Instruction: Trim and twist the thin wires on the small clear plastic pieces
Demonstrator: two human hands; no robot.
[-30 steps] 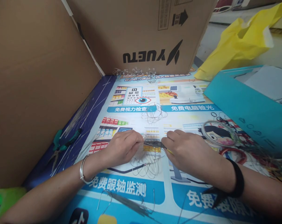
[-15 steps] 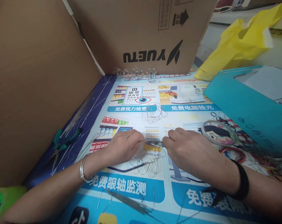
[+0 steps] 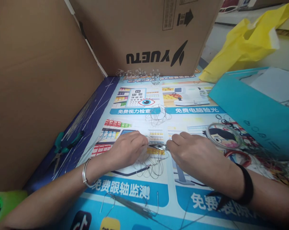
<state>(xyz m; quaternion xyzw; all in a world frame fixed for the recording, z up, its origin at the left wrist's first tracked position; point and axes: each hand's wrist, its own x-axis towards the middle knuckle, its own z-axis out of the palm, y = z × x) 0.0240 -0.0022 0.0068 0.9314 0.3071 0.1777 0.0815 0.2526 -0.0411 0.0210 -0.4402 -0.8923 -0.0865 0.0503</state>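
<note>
My right hand (image 3: 191, 153) is closed round the handles of a pair of pliers (image 3: 159, 146), whose metal jaws point left. At the jaw tips, my left hand (image 3: 131, 148) is pinched on a thin wire piece (image 3: 151, 167), a tangle of loops hanging below the fingers. The exact spot where the jaws meet the wire is hidden by the fingers. Farther back on the printed sheet lies a separate looped wire shape (image 3: 158, 115). Nearer to me rests a bundle of straight wires (image 3: 132, 206).
Cardboard panels (image 3: 146, 28) stand at the left and back. Teal-handled pliers (image 3: 63, 147) and loose wires lie left. To the right are a clear round dish (image 3: 223, 136), a red ring (image 3: 237, 158), a blue box (image 3: 254, 111) and a yellow bag (image 3: 242, 44). Small wire pieces (image 3: 139, 74) line the back.
Both hands stay in almost the same place. The pliers' jaws and the wire between the hands have shifted only very slightly.
</note>
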